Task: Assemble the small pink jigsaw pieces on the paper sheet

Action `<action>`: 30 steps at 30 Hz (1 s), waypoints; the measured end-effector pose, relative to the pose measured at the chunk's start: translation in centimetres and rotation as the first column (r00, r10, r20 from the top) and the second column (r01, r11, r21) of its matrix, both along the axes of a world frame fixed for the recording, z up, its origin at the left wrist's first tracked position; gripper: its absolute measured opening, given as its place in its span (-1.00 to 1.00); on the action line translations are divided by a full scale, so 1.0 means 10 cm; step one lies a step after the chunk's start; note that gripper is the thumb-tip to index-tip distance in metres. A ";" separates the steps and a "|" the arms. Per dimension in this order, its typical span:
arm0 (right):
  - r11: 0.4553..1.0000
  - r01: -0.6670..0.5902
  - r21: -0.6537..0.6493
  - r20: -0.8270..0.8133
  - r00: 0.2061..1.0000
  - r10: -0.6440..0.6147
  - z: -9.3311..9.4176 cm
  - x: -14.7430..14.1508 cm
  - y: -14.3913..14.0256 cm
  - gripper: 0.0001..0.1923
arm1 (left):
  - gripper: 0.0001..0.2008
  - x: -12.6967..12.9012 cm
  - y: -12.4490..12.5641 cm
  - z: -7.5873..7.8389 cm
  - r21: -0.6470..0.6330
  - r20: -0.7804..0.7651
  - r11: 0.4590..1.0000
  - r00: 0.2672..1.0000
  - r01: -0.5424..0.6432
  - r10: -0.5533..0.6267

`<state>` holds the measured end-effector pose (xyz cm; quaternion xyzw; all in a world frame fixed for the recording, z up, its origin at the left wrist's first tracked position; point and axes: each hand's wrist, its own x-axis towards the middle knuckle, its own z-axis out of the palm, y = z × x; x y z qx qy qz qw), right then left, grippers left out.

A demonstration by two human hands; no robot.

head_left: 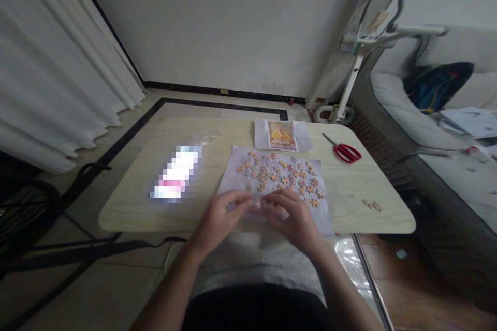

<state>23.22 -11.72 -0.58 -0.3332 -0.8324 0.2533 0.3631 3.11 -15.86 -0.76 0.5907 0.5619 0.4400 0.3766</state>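
At the counter's [128, 212] near edge, the left hand [217, 220] and right hand [295, 220] are meeting fingertip to fingertip, both curling knuckles-up and pinching a small puzzle piece [259, 203] over the paper sheet [236, 170].

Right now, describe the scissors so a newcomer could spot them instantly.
Start at the pale wooden table. Go to its far right corner, right of the reference picture and beyond the sheet of scattered puzzle pieces. The scissors lie flat there, alone, the only thing with bright red handles.
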 end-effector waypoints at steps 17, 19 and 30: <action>0.984 0.124 0.131 0.199 0.969 -0.148 0.01 0.36 0.24 -0.84 | -0.84 -0.08 -0.05 -0.29 0.389 -0.574 0.919 0.797 0.063 0.188; 0.988 0.100 0.115 0.226 0.966 -0.124 0.04 0.41 0.25 -0.84 | -0.82 -0.06 -0.05 -0.31 0.377 -0.596 0.923 0.785 0.084 0.172; 0.999 -0.001 0.033 0.351 0.936 -0.011 0.08 0.31 0.24 -0.87 | -0.76 -0.06 -0.04 -0.36 0.333 -0.651 0.936 0.746 0.114 0.141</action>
